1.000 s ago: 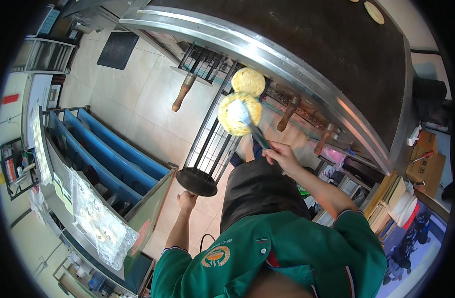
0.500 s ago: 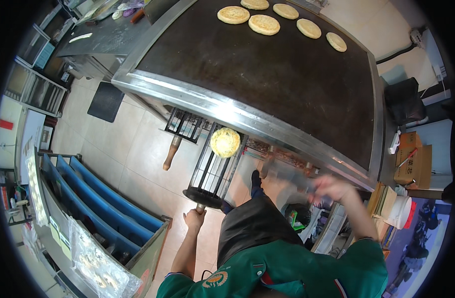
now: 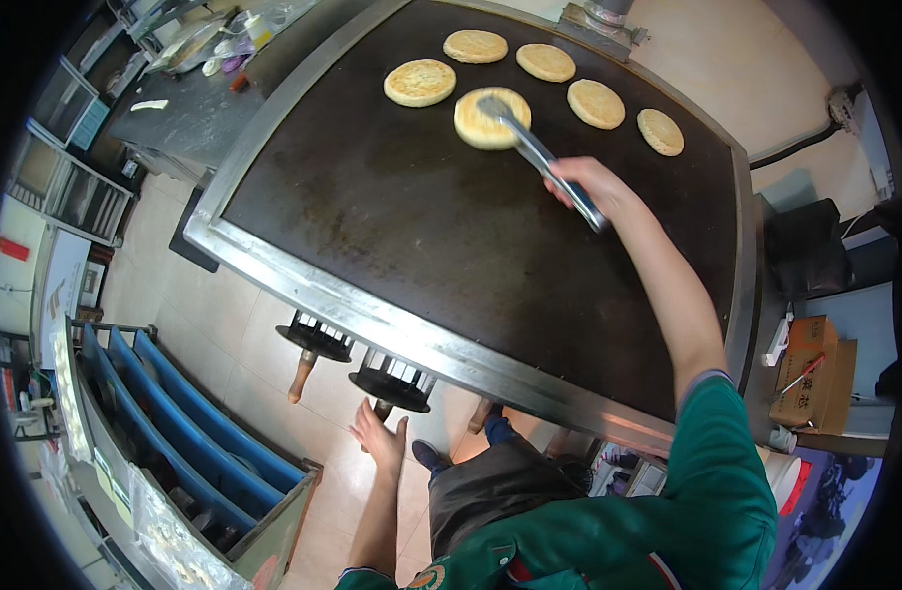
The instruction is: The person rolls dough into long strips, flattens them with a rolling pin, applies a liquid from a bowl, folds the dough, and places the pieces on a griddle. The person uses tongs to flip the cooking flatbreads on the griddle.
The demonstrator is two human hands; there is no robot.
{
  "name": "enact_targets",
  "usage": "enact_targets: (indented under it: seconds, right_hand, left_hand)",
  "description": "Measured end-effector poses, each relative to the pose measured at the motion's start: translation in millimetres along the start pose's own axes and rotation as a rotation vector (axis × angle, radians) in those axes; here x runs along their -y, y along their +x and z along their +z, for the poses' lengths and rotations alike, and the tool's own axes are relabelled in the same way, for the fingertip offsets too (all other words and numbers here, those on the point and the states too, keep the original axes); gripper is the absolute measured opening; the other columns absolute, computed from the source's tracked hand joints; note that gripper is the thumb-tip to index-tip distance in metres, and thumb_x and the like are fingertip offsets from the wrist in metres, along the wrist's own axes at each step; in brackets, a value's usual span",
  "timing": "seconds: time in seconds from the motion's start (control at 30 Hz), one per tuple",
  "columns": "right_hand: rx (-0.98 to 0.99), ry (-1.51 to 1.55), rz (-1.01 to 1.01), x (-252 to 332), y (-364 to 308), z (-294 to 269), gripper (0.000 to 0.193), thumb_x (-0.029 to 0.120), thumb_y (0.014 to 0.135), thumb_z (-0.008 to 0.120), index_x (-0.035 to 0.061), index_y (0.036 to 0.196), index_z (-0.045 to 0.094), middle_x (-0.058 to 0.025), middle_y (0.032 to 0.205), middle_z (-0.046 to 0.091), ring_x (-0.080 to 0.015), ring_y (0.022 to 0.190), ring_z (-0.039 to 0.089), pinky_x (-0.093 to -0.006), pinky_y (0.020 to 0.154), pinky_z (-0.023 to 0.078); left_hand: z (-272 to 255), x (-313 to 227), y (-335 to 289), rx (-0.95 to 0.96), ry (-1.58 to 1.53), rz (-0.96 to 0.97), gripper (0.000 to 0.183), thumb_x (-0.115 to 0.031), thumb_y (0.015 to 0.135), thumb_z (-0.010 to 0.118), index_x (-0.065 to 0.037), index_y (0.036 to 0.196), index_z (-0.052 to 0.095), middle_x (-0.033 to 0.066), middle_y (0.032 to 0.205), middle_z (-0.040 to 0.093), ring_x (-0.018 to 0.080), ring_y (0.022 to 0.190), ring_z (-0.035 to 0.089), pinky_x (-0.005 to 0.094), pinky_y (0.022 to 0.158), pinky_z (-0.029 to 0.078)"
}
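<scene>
Metal tongs (image 3: 549,162) are in my right hand (image 3: 591,187), which is wrapped round them. Their tips reach a round flatbread (image 3: 490,126) on the dark griddle (image 3: 421,216); whether they pinch it or only touch it is hard to see. Below the griddle's front edge, my left hand (image 3: 380,440) has its fingers apart beside the short handle of a pull-out rack (image 3: 390,389). This rack sits mostly under the griddle, showing its round black front plate and some bars. Left of it is a second rack (image 3: 313,341) with a wooden handle (image 3: 300,376).
Several more flatbreads (image 3: 420,83) lie along the griddle's far side. A metal rim (image 3: 372,320) borders the hot plate. Left of me stands a cart with blue dividers (image 3: 205,423). A dark worktop (image 3: 200,123) is at the far left, a cardboard box (image 3: 815,379) at the right.
The pulled-out rack has slid in under the griddle, and the bread on it is out of sight. My left hand has let go of its handle. My right hand with tongs has moved up to a flatbread.
</scene>
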State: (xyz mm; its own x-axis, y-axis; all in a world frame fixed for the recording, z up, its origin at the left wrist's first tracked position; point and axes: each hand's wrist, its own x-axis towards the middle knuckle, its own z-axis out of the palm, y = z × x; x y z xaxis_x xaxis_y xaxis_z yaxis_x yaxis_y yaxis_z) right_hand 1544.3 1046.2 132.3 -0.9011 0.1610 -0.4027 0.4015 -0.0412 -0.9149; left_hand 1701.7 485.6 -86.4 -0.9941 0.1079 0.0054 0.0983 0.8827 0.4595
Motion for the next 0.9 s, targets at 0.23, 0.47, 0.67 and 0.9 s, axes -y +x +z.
enact_targets:
  seconds: [0.23, 0.47, 0.67, 0.9]
  right_hand:
    - [-0.148, 0.23, 0.21, -21.4, -120.0, -135.0, 0.033, 0.03, 0.097, 0.067, 0.0, 0.112, 0.067, -0.0074, 0.089, 0.072, -0.0134, 0.067, 0.069, -0.0257, 0.055, 0.058]
    - [-0.235, 0.226, 0.067, -29.0, -13.4, -162.1, 0.025, 0.026, 0.098, 0.067, 0.0018, 0.103, 0.067, -0.0057, 0.088, 0.069, -0.0105, 0.066, 0.061, -0.0252, 0.059, 0.054]
    - [-0.176, 0.265, 0.218, -70.0, -180.1, -186.9, 0.042, 0.034, 0.099, 0.065, 0.0002, 0.124, 0.065, -0.0083, 0.093, 0.072, -0.0136, 0.064, 0.067, -0.026, 0.059, 0.059]
    - [-0.468, 0.446, 0.138, -64.8, -97.8, -276.1, 0.032, 0.03, 0.1, 0.064, -0.001, 0.106, 0.064, -0.0072, 0.087, 0.07, -0.014, 0.064, 0.068, -0.0286, 0.058, 0.061]
  left_hand:
    - [29.1, -105.8, -90.0, 0.56, -0.2, 0.207, 0.086, -0.03, 0.075, 0.084, 0.004, 0.143, 0.043, 0.0246, 0.131, 0.058, 0.039, 0.126, 0.052, 0.0528, 0.108, 0.037]
    - [188.4, -87.6, -65.5, 0.6, -0.364, -0.302, 0.056, -0.046, 0.09, 0.065, -0.009, 0.132, 0.063, 0.0135, 0.136, 0.063, 0.0321, 0.128, 0.055, 0.0441, 0.11, 0.04]
    - [180.9, -81.9, -67.5, 0.637, -0.326, -0.185, 0.054, -0.044, 0.092, 0.065, -0.007, 0.132, 0.062, 0.0141, 0.135, 0.063, 0.0313, 0.128, 0.057, 0.0404, 0.106, 0.044]
    - [124.3, -88.5, -84.1, 0.573, 0.044, -0.094, 0.035, -0.043, 0.085, 0.071, -0.007, 0.084, 0.073, 0.0175, 0.076, 0.072, 0.0394, 0.074, 0.07, 0.0482, 0.075, 0.055]
